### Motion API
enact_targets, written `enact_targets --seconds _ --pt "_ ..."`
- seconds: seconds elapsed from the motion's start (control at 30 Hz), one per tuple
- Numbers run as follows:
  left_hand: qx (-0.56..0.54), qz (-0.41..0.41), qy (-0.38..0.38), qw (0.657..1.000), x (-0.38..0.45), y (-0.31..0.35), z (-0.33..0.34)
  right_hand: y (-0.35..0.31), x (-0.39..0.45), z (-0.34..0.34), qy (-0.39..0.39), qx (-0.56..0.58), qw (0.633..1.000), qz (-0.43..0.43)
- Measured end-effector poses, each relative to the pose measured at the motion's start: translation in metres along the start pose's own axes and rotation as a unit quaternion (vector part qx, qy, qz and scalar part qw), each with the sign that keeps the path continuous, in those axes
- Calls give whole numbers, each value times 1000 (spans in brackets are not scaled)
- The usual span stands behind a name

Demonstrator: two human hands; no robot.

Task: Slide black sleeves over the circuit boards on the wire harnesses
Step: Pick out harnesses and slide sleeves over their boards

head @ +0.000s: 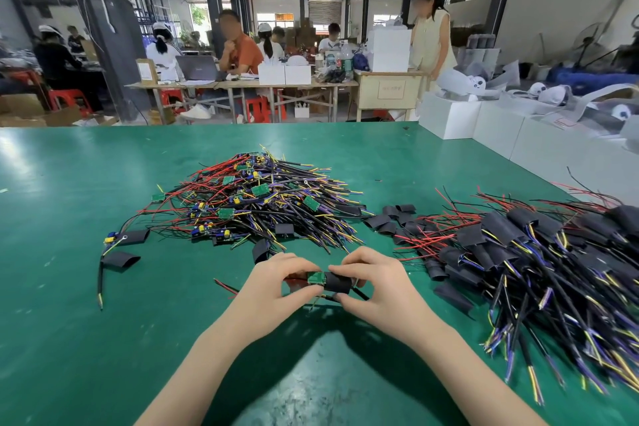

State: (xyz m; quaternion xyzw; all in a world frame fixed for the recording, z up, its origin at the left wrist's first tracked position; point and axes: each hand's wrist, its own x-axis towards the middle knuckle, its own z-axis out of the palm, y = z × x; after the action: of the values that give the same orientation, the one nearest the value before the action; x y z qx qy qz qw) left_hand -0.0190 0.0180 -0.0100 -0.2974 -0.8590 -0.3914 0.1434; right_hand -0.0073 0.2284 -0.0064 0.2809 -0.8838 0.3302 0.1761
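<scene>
While our left hand [276,282] pinches the green circuit board [317,278], our right hand [371,278] grips the black sleeve [338,282], seemingly partly over the board's right end, between both thumbs

Circuit board [317,277] half inside black sleeve [338,281] — right pile [553,259] edge-cropped
</scene>
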Motion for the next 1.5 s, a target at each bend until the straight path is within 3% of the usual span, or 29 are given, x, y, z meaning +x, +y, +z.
enact_targets --seconds 0.17,0.4,0.73,1.0,1.13,1.27,1.37,1.5 --pt "35 27 -1 999 1 0 3 1 1 0 4 19 1000 16" --pt "-92 -61 -14 994 0 -6 4 3 0 1 10 -6 1000 20" --pt "-56 -15 9 998 1 -1 3 1 1 -1 15 32 998 57" --pt "-76 -28 27 996 0 3 8 1 1 -1 31 89 990 107" --pt "-80 -73 46 993 3 9 11 -5 2 0 39 77 992 93" --pt "-47 -171 90 980 6 8 12 -8 0 5 28 -69 997 14" --pt "-105 -260 83 956 6 2 13 -12 -1 10 32 -140 989 -26" --pt "-232 -322 74 915 6 -1 15 -8 0 7 34 -60 997 19"
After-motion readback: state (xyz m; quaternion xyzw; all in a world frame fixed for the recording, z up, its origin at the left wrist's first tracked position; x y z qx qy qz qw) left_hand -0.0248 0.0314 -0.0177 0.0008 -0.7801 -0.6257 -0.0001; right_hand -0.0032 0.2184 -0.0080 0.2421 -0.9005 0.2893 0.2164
